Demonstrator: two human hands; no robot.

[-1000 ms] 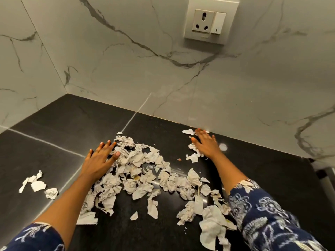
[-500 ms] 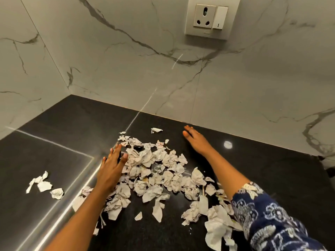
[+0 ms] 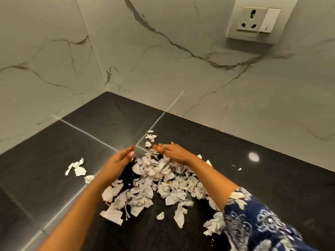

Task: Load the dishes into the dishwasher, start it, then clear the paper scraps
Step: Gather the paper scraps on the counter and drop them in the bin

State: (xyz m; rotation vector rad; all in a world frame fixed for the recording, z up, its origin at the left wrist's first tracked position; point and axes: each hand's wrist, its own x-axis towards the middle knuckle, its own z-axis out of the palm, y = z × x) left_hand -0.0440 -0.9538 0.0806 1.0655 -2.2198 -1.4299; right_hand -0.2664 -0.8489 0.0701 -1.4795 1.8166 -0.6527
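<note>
Seen from the head camera, the paper scraps (image 3: 155, 183) lie heaped on the black desk (image 3: 272, 187) near the corner of the marble walls, with a small cluster (image 3: 78, 167) well apart to the left and stray bits (image 3: 150, 137) just beyond the heap. The left hand (image 3: 117, 162) and right hand (image 3: 175, 151) bracket the heap's far end, fingers (image 3: 129, 153) straight and pressed together, tips near but apart, pinching nothing. A wall socket (image 3: 253, 22) sits high on the right.

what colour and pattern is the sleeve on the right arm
The sleeve is navy blue with a white floral print; the head view shows it, lower right.
</note>
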